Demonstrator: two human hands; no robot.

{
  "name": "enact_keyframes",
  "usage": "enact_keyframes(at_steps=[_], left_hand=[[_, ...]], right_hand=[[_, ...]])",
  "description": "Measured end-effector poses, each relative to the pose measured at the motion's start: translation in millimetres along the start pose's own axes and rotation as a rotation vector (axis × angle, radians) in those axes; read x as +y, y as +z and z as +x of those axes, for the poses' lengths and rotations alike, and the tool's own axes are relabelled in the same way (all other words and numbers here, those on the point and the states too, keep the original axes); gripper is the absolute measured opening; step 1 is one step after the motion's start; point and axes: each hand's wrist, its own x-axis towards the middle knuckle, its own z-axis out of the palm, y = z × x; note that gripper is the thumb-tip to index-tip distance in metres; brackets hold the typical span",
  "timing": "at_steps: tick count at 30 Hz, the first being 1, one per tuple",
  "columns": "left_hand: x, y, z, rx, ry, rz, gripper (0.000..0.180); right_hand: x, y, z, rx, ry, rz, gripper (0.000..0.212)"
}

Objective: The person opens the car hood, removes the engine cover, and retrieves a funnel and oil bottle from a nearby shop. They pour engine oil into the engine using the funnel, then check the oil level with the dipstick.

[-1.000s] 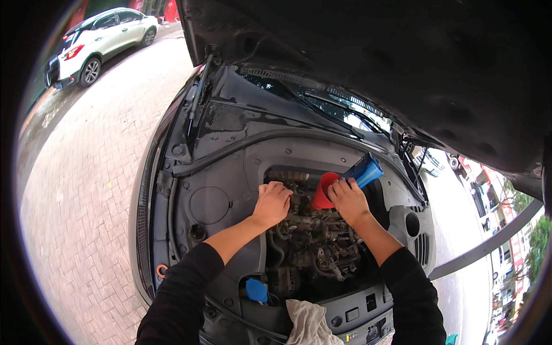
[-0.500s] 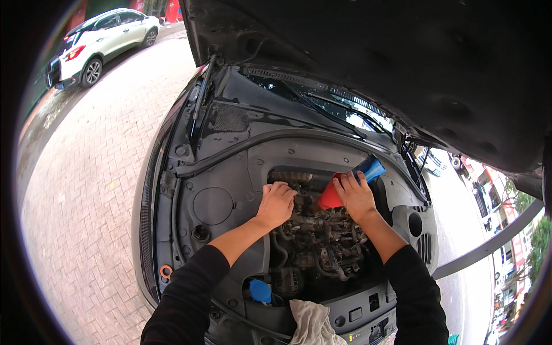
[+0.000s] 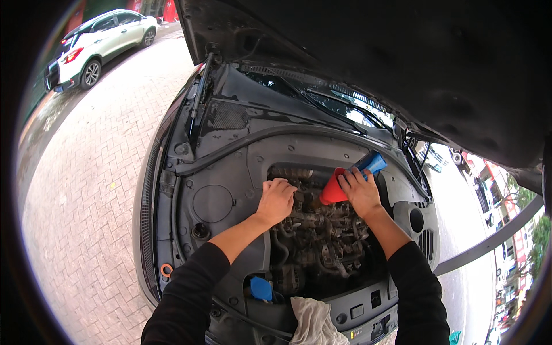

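Observation:
I lean over an open car engine bay [image 3: 230,172] under a raised dark hood [image 3: 402,69]. My left hand [image 3: 277,199] rests with curled fingers on the top of the exposed engine [image 3: 322,241]. My right hand [image 3: 361,191] grips a red funnel [image 3: 332,190], which stands tilted on the engine. A blue bottle [image 3: 372,163] sits tipped into the funnel's mouth, just beyond my right fingers. Both forearms come in from below in black sleeves.
A blue cap [image 3: 261,287] sits at the front of the bay, with a pale rag [image 3: 313,322] lying beside it on the front panel. Brick paving [image 3: 86,190] lies to the left, with a white car [image 3: 98,43] parked far off. A street shows at the right.
The view has shifted slightly. My right hand with the funnel and blue bottle has stayed on the engine, the bottle tilting a bit more. My left hand has barely moved.

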Motion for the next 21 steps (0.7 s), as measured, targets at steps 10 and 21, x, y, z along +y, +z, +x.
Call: enact_keyframes(at_steps=[10, 21], left_hand=[[-3, 4, 0, 0.004, -0.015, 0.054, 0.021], [108, -57, -42, -0.701, 0.223, -0.098, 0.020]], right_hand=[[-42, -82, -71, 0.052, 0.359, 0.463, 0.059], [-166, -241, -345, -0.106, 0.989, 0.716, 0.045]])
